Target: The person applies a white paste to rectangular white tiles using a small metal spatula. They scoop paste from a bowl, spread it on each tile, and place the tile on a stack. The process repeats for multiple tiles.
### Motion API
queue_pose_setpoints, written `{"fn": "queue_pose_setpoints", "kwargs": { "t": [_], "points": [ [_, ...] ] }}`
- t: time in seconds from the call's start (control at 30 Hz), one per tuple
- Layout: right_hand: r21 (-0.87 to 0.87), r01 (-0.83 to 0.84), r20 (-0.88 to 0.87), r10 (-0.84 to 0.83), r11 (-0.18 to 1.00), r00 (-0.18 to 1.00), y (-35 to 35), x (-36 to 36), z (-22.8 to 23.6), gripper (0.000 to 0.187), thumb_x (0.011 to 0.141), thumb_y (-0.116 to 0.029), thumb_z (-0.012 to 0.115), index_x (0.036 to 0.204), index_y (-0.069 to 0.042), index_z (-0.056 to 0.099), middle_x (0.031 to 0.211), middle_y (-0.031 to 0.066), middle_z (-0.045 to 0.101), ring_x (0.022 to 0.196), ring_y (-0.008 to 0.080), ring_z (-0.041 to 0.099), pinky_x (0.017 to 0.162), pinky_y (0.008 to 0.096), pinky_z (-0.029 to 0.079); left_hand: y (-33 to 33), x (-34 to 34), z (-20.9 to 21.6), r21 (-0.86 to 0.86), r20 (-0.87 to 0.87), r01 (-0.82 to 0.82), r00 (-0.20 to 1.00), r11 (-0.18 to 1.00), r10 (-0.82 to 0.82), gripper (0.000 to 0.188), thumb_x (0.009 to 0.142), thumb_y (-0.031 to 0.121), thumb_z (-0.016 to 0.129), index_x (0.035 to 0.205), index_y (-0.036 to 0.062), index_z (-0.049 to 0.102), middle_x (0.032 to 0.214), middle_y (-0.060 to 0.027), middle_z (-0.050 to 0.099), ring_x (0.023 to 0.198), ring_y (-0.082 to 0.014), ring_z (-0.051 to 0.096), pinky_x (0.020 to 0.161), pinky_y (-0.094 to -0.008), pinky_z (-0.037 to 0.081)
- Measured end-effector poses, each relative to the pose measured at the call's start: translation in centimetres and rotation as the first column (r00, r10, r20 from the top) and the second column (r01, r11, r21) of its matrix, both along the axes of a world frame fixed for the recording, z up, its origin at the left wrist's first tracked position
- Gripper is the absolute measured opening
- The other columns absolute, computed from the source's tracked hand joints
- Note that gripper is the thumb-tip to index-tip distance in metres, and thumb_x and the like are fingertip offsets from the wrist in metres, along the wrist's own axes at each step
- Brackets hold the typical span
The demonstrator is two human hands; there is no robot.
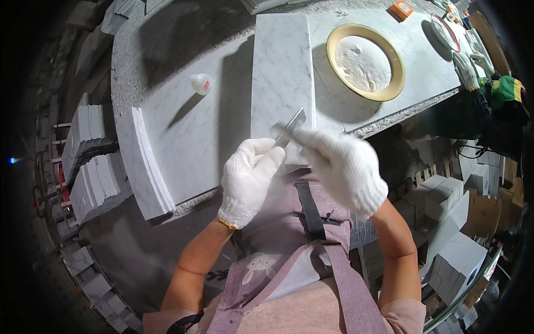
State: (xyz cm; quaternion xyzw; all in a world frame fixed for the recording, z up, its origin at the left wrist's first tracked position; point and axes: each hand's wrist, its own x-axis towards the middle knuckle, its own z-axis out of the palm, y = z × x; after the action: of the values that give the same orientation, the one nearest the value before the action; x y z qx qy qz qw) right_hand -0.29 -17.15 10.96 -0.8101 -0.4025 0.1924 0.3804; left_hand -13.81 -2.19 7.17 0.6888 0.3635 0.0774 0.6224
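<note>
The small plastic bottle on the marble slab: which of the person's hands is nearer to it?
Left. The left hand is below and right of the small plastic bottle, well apart; the right hand is farther right.

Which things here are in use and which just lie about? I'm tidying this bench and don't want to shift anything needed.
In use:
left hand and right hand, both gloved, together holding the thin metal blade
long marble slab right below the blade

Lying about:
small plastic bottle
gold-rimmed plate
orange box
stack of tiles
spare gloves
</note>
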Motion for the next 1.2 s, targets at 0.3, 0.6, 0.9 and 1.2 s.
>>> {"fn": "queue_pose_setpoints", "kwargs": {
  "t": [0.3, 0.6, 0.9, 1.2],
  "points": [
    [-0.029, -0.033, -0.119, 0.029, 0.999, 0.992, 0.0, -0.6, -1.1, 0.033, 0.097, -0.004, 0.068, 0.13, -0.005, 0.072, 0.092, 0.0156, 0.077, 0.078, 0.0253, 0.075, 0.073, 0.0354, 0.059, 0.0, 0.5, 0.4, 0.009, 0.013, -0.02, 1.0, 1.0, 0.02, 0.034, 0.1, 0.018, 0.074, 0.12, -0.0077, 0.064, 0.089, -0.012, 0.076, 0.07, -0.0132, 0.07, 0.064, -0.0281, 0.057],
    [0.069, 0.018, 0.078, -0.023, 0.997, 0.997, 0.0, -2.1, -3.6, 0.03, 0.096, -0.004, 0.071, 0.125, -0.004, 0.074, 0.097, 0.0174, 0.077, 0.084, 0.0273, 0.077, 0.075, 0.0359, 0.06, 0.6, 0.5, 0.5, -0.125, -0.04, -0.027, 0.999, 0.992, 0.022, 0.038, 0.1, 0.02, 0.075, 0.122, -0.0085, 0.062, 0.089, -0.0136, 0.075, 0.069, -0.0162, 0.072, 0.06, -0.0293, 0.057],
    [0.1, 0.179, 0.141, -0.192, 0.979, 0.971, -0.2, -2.2, -4.5, 0.032, 0.093, -0.002, 0.071, 0.124, -0.004, 0.074, 0.098, 0.0157, 0.078, 0.087, 0.0308, 0.078, 0.077, 0.0364, 0.061, 0.5, 0.4, 0.9, -0.228, -0.087, -0.047, 0.996, 0.973, 0.028, 0.039, 0.099, 0.02, 0.075, 0.122, -0.0077, 0.062, 0.089, -0.0132, 0.075, 0.067, -0.015, 0.071, 0.06, -0.029, 0.057],
    [0.205, 0.26, 0.056, -0.277, 0.944, 0.959, -0.4, -1.4, -5.6, 0.03, 0.096, -0.004, 0.072, 0.126, -0.002, 0.074, 0.101, 0.0173, 0.078, 0.084, 0.0269, 0.077, 0.076, 0.0337, 0.06, 0.4, 0.3, 1.1, -0.257, -0.02, -0.063, 0.998, 0.964, 0.059, 0.034, 0.099, 0.018, 0.074, 0.121, -0.0062, 0.065, 0.088, -0.0115, 0.075, 0.066, -0.0142, 0.07, 0.062, -0.0311, 0.055]
  ]
}}
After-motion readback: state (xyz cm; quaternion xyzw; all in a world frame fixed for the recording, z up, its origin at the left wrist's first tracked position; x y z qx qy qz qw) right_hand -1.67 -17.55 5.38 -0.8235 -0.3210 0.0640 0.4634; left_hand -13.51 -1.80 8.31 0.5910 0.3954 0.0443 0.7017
